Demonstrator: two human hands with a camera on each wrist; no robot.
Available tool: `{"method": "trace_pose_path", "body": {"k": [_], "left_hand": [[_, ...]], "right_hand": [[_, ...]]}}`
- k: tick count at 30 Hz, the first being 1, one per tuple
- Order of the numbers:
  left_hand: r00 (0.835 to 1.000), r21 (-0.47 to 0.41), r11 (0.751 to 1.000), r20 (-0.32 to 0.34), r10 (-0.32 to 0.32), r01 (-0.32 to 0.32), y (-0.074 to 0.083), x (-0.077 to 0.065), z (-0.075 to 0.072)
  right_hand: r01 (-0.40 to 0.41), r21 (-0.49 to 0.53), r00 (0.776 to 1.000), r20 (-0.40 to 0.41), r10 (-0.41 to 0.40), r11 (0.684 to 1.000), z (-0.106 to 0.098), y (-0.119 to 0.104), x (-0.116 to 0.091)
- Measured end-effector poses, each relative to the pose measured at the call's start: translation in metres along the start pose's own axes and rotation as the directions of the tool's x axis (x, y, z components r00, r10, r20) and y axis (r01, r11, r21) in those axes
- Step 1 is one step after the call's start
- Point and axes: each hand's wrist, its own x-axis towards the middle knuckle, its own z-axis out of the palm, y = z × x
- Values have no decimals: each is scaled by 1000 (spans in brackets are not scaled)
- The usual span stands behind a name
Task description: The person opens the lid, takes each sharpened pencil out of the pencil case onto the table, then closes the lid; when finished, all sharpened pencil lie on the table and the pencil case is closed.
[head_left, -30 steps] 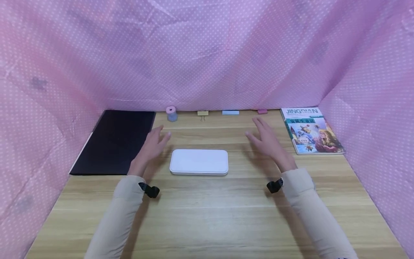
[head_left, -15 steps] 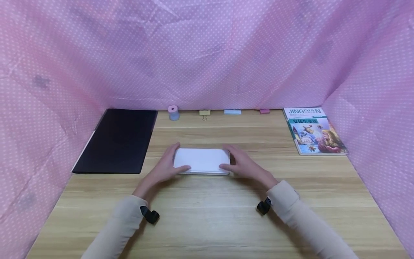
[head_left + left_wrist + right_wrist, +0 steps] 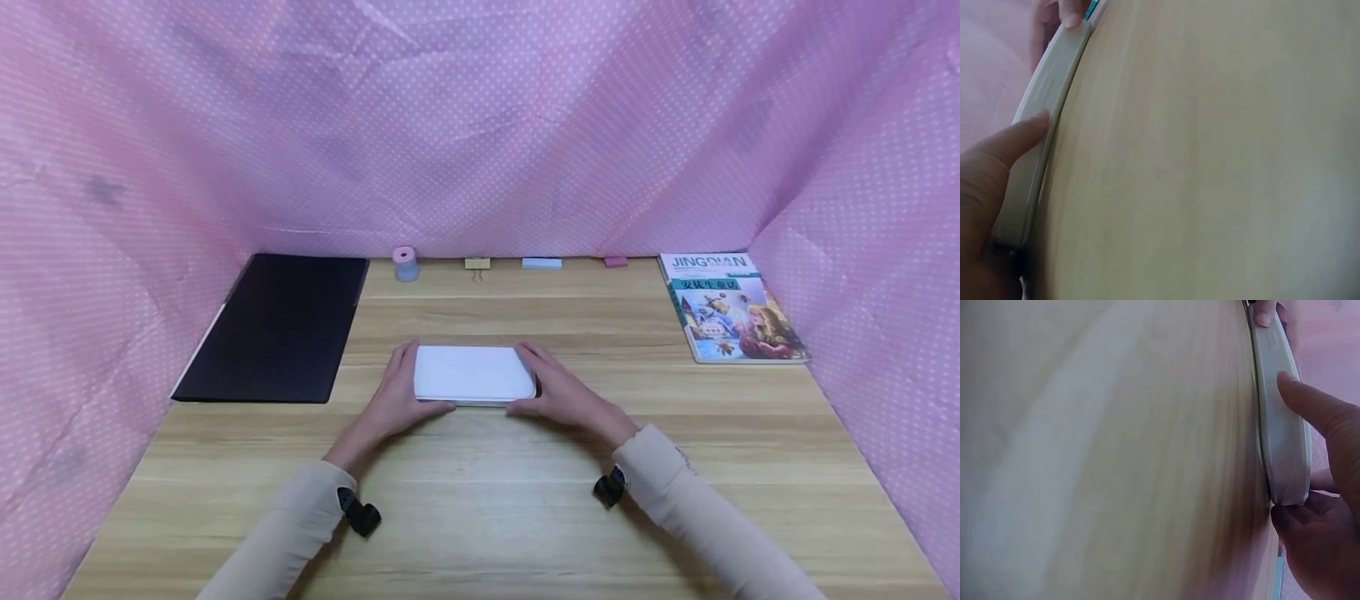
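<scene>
A flat white rectangular case with rounded corners (image 3: 474,372) lies between both hands in the middle of the wooden table. At its left end my left hand (image 3: 393,402) grips it, the thumb along the near side and the fingers round the far left corner. My right hand (image 3: 561,396) holds the right end the same way. In the right wrist view, the thumb presses the long side of the case (image 3: 1282,425) while other fingers curl at its end. The left wrist view shows the left thumb on the side wall (image 3: 1054,81). Whether the case is slightly raised, I cannot tell.
Left stands a black folder (image 3: 277,329). Along the back edge are a pink-and-blue roll (image 3: 406,265), a yellowish binder clip (image 3: 477,264), a light blue block (image 3: 542,263) and a small pink block (image 3: 616,262). A picture book (image 3: 731,312) lies right. Pink dotted cloth (image 3: 480,125) surrounds the table.
Both hands came from above the table, apart from the case, inward and nearer to its two ends. Since half a second ago, the thumbs have slid from its top edge to its near side.
</scene>
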Motion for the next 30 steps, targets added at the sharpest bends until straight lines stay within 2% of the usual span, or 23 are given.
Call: {"method": "trace_pose_path", "body": {"k": [5, 17, 30], "left_hand": [[999, 25, 1000, -29, -13, 14, 1, -2, 4], [998, 68, 998, -66, 4, 1, 2, -3, 4], [998, 75, 997, -62, -28, 33, 5, -4, 3]], "right_hand": [[1, -9, 1000, -14, -1, 1000, 1, 2, -1], [55, -57, 998, 10, -54, 997, -2, 3, -2], [99, -109, 995, 1, -99, 989, -5, 0, -4]]}}
